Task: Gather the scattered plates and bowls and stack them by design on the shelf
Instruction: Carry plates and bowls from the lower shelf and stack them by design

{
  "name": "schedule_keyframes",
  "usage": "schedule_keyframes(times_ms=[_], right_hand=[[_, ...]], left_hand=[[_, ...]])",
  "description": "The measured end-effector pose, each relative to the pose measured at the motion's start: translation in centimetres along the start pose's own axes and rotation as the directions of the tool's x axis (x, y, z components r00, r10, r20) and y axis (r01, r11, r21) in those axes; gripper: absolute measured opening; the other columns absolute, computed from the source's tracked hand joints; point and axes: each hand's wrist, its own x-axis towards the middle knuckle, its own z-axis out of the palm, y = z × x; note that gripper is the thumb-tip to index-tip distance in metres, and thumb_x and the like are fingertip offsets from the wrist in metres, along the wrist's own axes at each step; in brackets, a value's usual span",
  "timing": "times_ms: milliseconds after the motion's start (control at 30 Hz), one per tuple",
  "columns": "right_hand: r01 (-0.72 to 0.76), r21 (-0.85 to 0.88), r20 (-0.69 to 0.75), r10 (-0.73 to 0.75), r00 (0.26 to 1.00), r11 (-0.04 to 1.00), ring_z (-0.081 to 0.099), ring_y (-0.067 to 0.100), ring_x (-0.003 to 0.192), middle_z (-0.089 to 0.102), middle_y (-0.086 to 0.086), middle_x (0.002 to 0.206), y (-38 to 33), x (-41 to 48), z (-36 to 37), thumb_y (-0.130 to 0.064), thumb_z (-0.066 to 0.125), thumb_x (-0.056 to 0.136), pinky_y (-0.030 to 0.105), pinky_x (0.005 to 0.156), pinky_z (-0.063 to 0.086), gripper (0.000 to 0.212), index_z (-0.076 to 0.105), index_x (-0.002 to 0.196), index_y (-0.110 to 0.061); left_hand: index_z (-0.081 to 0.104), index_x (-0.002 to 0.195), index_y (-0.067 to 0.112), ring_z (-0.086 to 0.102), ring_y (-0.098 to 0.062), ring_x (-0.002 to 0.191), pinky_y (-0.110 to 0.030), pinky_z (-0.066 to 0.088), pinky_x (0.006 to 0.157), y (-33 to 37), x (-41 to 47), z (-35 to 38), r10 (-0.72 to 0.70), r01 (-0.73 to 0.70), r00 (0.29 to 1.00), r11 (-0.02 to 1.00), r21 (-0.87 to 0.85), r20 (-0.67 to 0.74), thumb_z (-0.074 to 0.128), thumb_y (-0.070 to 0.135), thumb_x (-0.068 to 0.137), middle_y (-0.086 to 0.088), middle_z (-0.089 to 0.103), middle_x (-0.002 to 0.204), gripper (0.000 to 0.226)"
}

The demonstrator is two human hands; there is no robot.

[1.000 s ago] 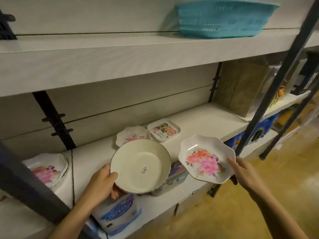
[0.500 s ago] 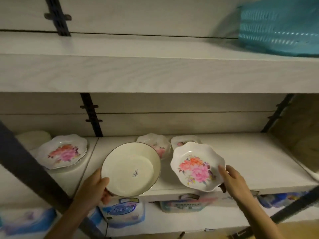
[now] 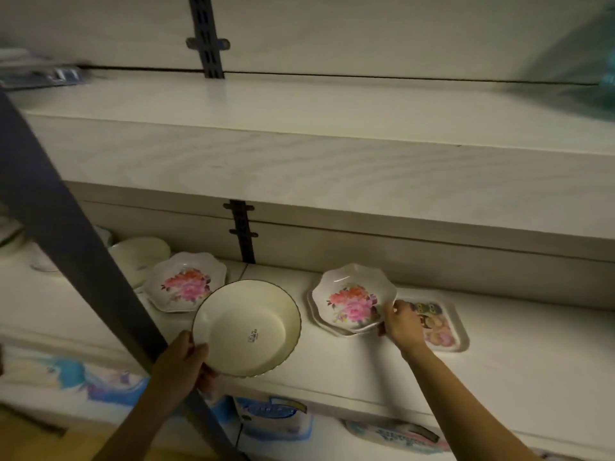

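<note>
My right hand [image 3: 401,322] grips a floral plate [image 3: 354,299] onto its match; left hand [image 3: 181,364] holds the cream bowl [image 3: 246,327]. Left of it, another floral plate [image 3: 186,282] waits unstacked.

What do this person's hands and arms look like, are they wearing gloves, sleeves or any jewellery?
Both hands are bare: no gloves on the left hand or the right hand. Both forearms are uncovered as far as the frame shows, with no sleeve edge in view. No watch, bracelet or ring is visible on either wrist or hand, though the dim light hides fine detail.
</note>
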Motion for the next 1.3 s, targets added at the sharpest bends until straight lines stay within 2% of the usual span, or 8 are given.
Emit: schedule_keyframes(times_ms=[167, 333, 467, 667, 933, 1100, 1233, 1300], right_hand=[[-0.046, -0.128, 0.019, 0.049, 0.999, 0.991, 0.06, 0.04, 0.101, 0.063, 0.026, 0.11, -0.8, 1.1, 1.5, -0.026, 0.04, 0.098, 0.031, 0.068, 0.037, 0.04, 0.052, 0.111, 0.009], [-0.04, -0.29, 0.057, 0.059, 0.997, 0.956, 0.056, 0.039, 0.111, 0.058, 0.026, 0.121, -1.2, 1.3, 1.7, -0.03, 0.035, 0.099, 0.037, 0.082, 0.044, 0.043, 0.043, 0.121, 0.006], [-0.022, -0.391, 0.076, 0.056, 0.996, 0.92, 0.055, 0.037, 0.113, 0.057, 0.022, 0.125, -1.0, 1.2, 1.1, -0.036, 0.035, 0.099, 0.037, 0.088, 0.045, 0.045, 0.042, 0.124, 0.0], [-0.014, -0.303, 0.02, 0.021, 1.0, 0.953, 0.053, 0.037, 0.117, 0.053, 0.022, 0.131, -0.9, -0.1, -0.5, -0.036, 0.041, 0.097, 0.04, 0.091, 0.043, 0.051, 0.034, 0.135, -0.003], [0.054, -0.304, 0.029, -0.047, 0.998, 0.951, 0.063, 0.026, 0.098, 0.069, 0.01, 0.107, 0.1, -2.3, -3.4, -0.041, 0.038, 0.096, 0.034, 0.085, 0.049, 0.041, 0.042, 0.13, -0.018], [0.115, -0.3, 0.065, -0.1, 0.993, 0.947, 0.062, 0.007, 0.061, 0.07, 0.001, 0.086, 0.5, -3.4, -4.5, -0.037, 0.04, 0.096, 0.032, 0.078, 0.051, 0.033, 0.05, 0.123, -0.021], [0.133, -0.294, 0.084, -0.112, 0.99, 0.947, 0.062, 0.002, 0.058, 0.066, -0.006, 0.079, 0.3, -4.1, -4.9, -0.037, 0.04, 0.096, 0.029, 0.072, 0.047, 0.028, 0.054, 0.116, -0.022], [0.164, -0.319, 0.1, -0.139, 0.985, 0.933, 0.062, 0.001, 0.058, 0.064, -0.009, 0.076, 0.0, -4.3, -4.9, -0.037, 0.039, 0.096, 0.026, 0.066, 0.044, 0.027, 0.055, 0.114, -0.023]], left_hand=[[0.045, 0.078, 0.018, 0.064, -0.034, 0.079, -0.047, 0.053, 0.082, -0.3, 1.1, -0.3, -0.055, 0.055, 0.998, 0.998, -0.044, 0.014, 0.043, 0.011, 0.095, -0.018, 0.064, 0.078, 0.018], [0.044, 0.079, 0.013, 0.056, -0.021, 0.057, -0.02, 0.048, 0.044, -0.5, 2.1, 0.6, -0.01, 0.011, 1.0, 0.995, -0.102, 0.018, 0.04, 0.009, 0.095, -0.012, 0.061, 0.065, 0.017], [0.043, 0.08, 0.014, 0.057, -0.024, 0.055, -0.028, 0.045, 0.056, -0.6, 3.2, 1.4, 0.009, -0.005, 1.0, 0.991, -0.136, 0.03, 0.04, 0.01, 0.095, -0.014, 0.064, 0.065, 0.016], [0.045, 0.082, 0.009, 0.053, -0.024, 0.049, -0.033, 0.046, 0.057, -0.4, 6.3, 3.2, 0.032, -0.029, 0.999, 0.991, -0.132, 0.02, 0.038, 0.008, 0.095, -0.014, 0.061, 0.062, 0.015], [0.047, 0.119, -0.005, 0.053, -0.021, 0.053, -0.029, 0.047, 0.049, 0.0, 10.9, 6.0, -0.009, 0.004, 1.0, 0.985, -0.174, -0.024, 0.039, 0.006, 0.095, -0.012, 0.057, 0.063, 0.028], [0.037, 0.132, -0.004, 0.051, -0.021, 0.049, -0.024, 0.048, 0.035, 0.4, 13.0, 7.1, -0.089, 0.086, 0.996, 0.976, -0.2, -0.008, 0.036, 0.01, 0.097, -0.012, 0.053, 0.063, 0.037], [0.039, 0.127, -0.008, 0.049, -0.013, 0.026, -0.016, 0.042, 0.025, 0.1, 13.2, 7.3, -0.113, 0.115, 0.993, 0.988, -0.1, 0.029, 0.038, 0.015, 0.098, -0.012, 0.054, 0.062, 0.038], [0.046, 0.12, -0.01, 0.05, -0.013, 0.028, -0.018, 0.044, 0.03, 0.1, 12.6, 6.8, -0.111, 0.111, 0.994, 0.994, 0.011, 0.02, 0.039, 0.02, 0.097, -0.011, 0.056, 0.064, 0.039]])
